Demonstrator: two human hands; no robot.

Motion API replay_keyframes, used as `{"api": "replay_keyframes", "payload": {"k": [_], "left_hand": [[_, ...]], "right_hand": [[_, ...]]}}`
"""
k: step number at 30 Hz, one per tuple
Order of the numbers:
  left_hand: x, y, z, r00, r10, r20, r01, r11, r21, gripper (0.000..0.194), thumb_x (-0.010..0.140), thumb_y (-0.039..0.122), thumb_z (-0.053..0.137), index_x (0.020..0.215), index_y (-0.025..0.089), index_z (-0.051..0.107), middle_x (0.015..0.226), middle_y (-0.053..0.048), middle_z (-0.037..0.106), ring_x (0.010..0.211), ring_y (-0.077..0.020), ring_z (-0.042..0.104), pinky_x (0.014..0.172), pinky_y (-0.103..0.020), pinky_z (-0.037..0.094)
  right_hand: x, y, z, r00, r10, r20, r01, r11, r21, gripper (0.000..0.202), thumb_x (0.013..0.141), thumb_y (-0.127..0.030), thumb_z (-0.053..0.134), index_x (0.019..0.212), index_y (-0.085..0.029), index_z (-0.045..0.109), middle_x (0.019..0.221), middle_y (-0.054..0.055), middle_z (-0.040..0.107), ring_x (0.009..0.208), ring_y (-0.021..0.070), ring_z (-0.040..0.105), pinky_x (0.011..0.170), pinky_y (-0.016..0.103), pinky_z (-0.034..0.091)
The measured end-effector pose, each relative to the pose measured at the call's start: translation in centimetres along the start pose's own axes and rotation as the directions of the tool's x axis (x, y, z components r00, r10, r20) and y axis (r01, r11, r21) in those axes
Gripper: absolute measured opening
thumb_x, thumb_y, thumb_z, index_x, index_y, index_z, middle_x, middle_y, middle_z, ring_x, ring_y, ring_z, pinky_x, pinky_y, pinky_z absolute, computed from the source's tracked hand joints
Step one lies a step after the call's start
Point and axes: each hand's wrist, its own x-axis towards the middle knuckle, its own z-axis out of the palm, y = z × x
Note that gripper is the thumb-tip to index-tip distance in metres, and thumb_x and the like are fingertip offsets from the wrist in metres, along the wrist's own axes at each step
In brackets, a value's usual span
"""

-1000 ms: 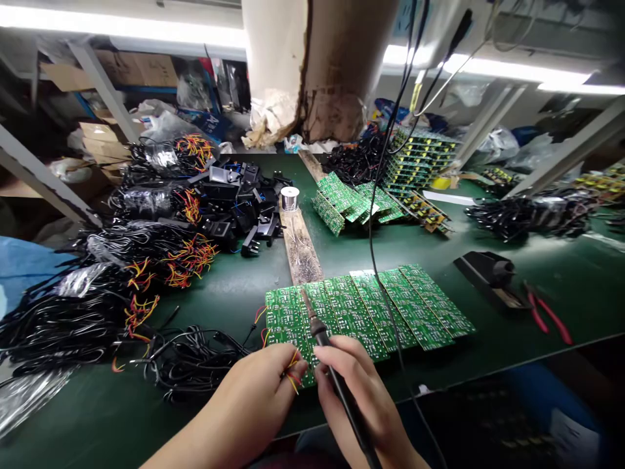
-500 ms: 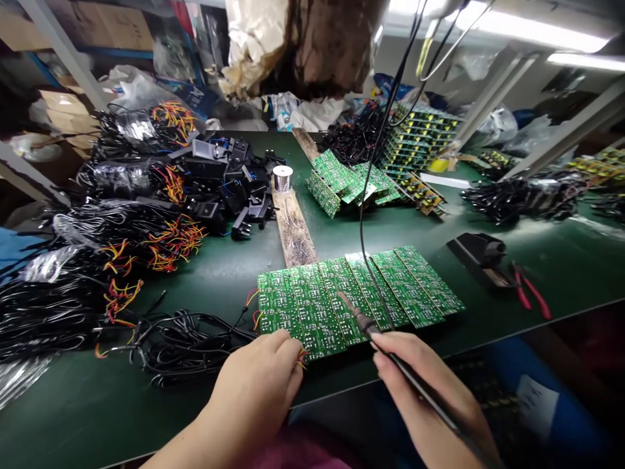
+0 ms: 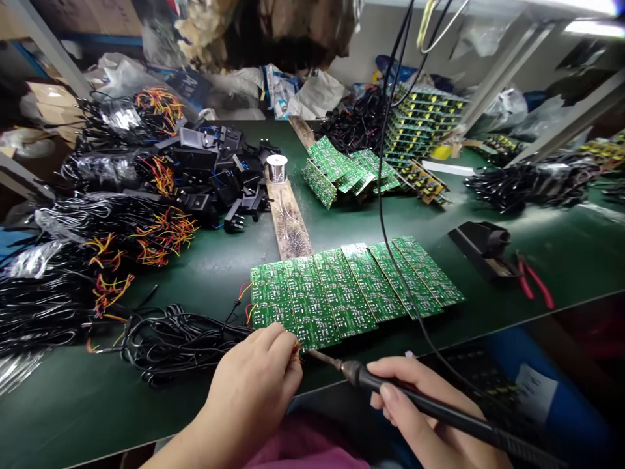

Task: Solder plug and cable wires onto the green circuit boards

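Several green circuit boards (image 3: 332,293) lie side by side on the green table. My left hand (image 3: 261,371) is closed at their near left corner, pinching thin red and yellow wires (image 3: 295,352). Gripped in my right hand (image 3: 420,397) is a black soldering iron (image 3: 405,389), its tip pointing left at that corner, close to the wires. Whether the tip touches anything is too small to tell. Black cables (image 3: 180,342) lie coiled left of my left hand, and a few red and yellow wires stick out at the boards' left edge.
A solder spool (image 3: 277,169) stands on a wooden strip (image 3: 289,218) behind the boards. Bundled cables (image 3: 112,225) and black adapters (image 3: 219,169) fill the left. More boards (image 3: 336,168) are piled behind. At right are a black holder (image 3: 483,251) and red-handled pliers (image 3: 534,280).
My right hand has brought the iron's tip down and left, from over the middle of the boards to their near left corner. My left hand keeps its pinch. The view has shifted slightly.
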Motion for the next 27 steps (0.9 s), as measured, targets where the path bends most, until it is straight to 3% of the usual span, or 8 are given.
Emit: {"api": "replay_keyframes", "payload": {"k": [6, 14, 20, 27], "left_hand": [[0.1, 0.0, 0.0, 1.000, 0.001, -0.005, -0.001, 1.000, -0.009, 0.014, 0.099, 0.016, 0.053, 0.091, 0.024, 0.062, 0.090, -0.001, 0.068, 0.084, -0.0215, 0.067, 0.076, -0.036, 0.052], [0.0, 0.0, 0.0, 1.000, -0.003, 0.007, 0.003, 1.000, -0.006, 0.016, 0.098, 0.015, 0.051, 0.090, 0.024, 0.062, 0.088, -0.002, 0.067, 0.084, -0.0235, 0.067, 0.075, -0.039, 0.052], [0.3, 0.1, -0.3, 0.998, -0.028, 0.054, 0.028, 1.000, -0.002, 0.017, 0.097, 0.015, 0.051, 0.089, 0.023, 0.063, 0.088, -0.002, 0.067, 0.084, -0.0240, 0.067, 0.074, -0.039, 0.053], [0.3, 0.2, -0.5, 0.998, -0.030, 0.061, 0.030, 1.000, -0.004, 0.016, 0.095, 0.013, 0.053, 0.090, 0.023, 0.064, 0.088, -0.002, 0.068, 0.083, -0.0233, 0.067, 0.074, -0.037, 0.052]], "right_hand": [[0.4, -0.4, 0.3, 0.999, 0.005, 0.041, -0.008, 0.997, 0.071, 0.020, 0.108, -0.039, 0.058, 0.108, -0.031, 0.076, 0.086, -0.001, 0.078, 0.075, 0.0146, 0.078, 0.068, 0.015, 0.063], [0.5, -0.6, 0.2, 0.998, -0.008, 0.061, 0.005, 0.999, 0.035, 0.018, 0.108, -0.038, 0.058, 0.110, -0.034, 0.075, 0.086, -0.004, 0.078, 0.076, 0.0126, 0.078, 0.070, 0.013, 0.062], [0.3, -0.6, -0.1, 0.998, -0.029, 0.049, 0.031, 0.999, -0.041, 0.019, 0.106, -0.041, 0.061, 0.109, -0.032, 0.078, 0.091, -0.001, 0.081, 0.079, 0.0162, 0.080, 0.072, 0.016, 0.065], [-0.3, 0.6, -0.3, 0.999, 0.029, -0.023, -0.030, 0.999, -0.019, 0.020, 0.106, -0.040, 0.062, 0.115, -0.029, 0.077, 0.091, 0.001, 0.081, 0.077, 0.0184, 0.082, 0.067, 0.018, 0.067]]}}
